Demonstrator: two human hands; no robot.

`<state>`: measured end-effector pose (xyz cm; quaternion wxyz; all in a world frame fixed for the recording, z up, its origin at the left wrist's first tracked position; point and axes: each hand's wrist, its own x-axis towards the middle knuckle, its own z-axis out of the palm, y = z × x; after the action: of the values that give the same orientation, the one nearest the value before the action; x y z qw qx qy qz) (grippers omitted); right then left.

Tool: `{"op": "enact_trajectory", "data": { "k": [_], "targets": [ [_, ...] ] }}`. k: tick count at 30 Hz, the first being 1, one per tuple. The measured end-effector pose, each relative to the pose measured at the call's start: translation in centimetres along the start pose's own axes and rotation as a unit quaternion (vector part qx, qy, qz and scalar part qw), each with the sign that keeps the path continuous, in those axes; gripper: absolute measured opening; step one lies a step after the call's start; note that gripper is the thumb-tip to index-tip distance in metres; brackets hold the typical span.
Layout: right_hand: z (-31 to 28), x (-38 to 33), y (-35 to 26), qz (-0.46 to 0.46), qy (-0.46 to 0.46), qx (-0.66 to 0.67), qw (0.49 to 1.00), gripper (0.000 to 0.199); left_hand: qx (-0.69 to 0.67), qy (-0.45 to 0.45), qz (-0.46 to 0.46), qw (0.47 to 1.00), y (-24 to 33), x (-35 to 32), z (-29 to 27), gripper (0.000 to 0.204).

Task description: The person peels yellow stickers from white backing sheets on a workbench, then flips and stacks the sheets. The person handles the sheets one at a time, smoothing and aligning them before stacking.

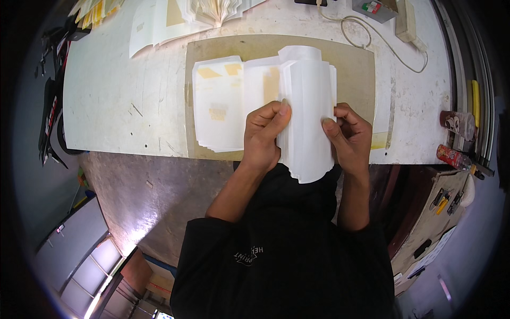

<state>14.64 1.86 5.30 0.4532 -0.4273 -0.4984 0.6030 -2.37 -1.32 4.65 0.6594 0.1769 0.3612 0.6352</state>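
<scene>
Between my two hands is a thick sheaf of white paper sheets (308, 122), bowed lengthwise and tilted up off the table's near edge. My left hand (264, 130) grips its left edge with the thumb lying on top. On the opposite edge, my right hand (351, 135) pinches the sheaf, thumb in front and fingers partly hidden behind. Left of it, a stack of white sheets with pale yellow printed patches (219, 125) lies on a tan board (348, 58). More patched paper (260, 80) shows between that stack and the sheaf.
Fanned and stacked paper (159, 24) lies at the far side of the white table (122, 106). A looped cable (382, 38), a grey box (380, 9) and a pale block (405, 21) are at the far right. Two bottles (456, 123) (452, 156) stand by the right edge.
</scene>
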Motion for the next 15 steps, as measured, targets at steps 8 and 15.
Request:
{"op": "enact_trajectory", "data": {
  "k": [8, 15],
  "targets": [
    [0.1, 0.0, 0.2, 0.001, 0.018, -0.008, 1.000, 0.009, 0.157, 0.044, 0.089, 0.983, 0.2, -0.2, 0.3, 0.023],
    [-1.4, 0.3, 2.2, 0.082, 0.115, -0.075, 0.987, 0.010, 0.099, 0.106, 0.093, 0.985, 2.8, 0.0, -1.3, 0.025]
  ]
}}
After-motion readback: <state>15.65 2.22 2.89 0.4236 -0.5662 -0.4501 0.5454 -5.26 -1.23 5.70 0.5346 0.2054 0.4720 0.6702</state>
